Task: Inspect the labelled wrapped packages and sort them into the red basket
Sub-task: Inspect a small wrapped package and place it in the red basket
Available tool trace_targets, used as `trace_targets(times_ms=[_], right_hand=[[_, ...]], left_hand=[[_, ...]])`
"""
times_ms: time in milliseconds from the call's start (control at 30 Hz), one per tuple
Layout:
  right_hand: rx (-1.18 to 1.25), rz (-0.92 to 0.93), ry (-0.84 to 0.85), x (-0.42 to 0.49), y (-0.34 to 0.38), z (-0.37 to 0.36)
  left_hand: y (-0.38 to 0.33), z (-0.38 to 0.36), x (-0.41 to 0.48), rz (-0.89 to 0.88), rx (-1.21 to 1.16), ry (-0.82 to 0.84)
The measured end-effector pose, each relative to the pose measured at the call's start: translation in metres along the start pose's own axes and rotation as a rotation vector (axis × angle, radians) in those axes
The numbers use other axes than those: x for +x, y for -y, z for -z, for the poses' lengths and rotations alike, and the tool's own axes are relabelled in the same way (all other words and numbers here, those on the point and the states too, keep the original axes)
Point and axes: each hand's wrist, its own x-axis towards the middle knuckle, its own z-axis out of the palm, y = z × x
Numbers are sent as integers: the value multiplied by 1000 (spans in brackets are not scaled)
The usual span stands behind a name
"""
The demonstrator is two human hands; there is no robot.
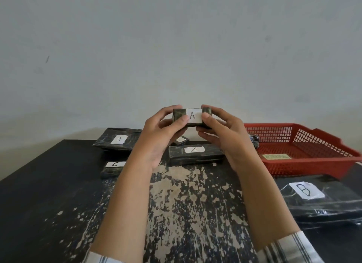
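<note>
A there on the raised package (pixel 193 116); A, far-left package (pixel 118 139); A, long package (pixel 195 149); C, small left package (pixel 114 164); B, big right package (pixel 304 190); red basket (pixel 313 165) sticker (pixel 276 156) unreadable.

Packages marked A: three – held package (pixel 194 116), flat package (pixel 118 139), long package (pixel 195 155)
Package marked B (pixel 321 200): one
Package marked C (pixel 111 169): one
Small package (pixel 181 140), label unreadable: one
Wrapped bundle (pixel 254 142): one
Red basket (pixel 313 164): one
</note>
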Motion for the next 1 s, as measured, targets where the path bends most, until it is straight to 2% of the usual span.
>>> trace_targets(times_ms=[233,533,767,1000], right_hand=[[-3,14,29,-2,5,0],[2,77,30,-3,9,1],[10,66,31,-5,14,0],[25,53,-29,-7,19,1]], left_hand=[[-2,-8,-4,-59,41,-86],[-9,-8,-8,-98,84,-29],[-9,-13,-7,-101,17,-97],[-10,-18,-9,-96,26,-88]])
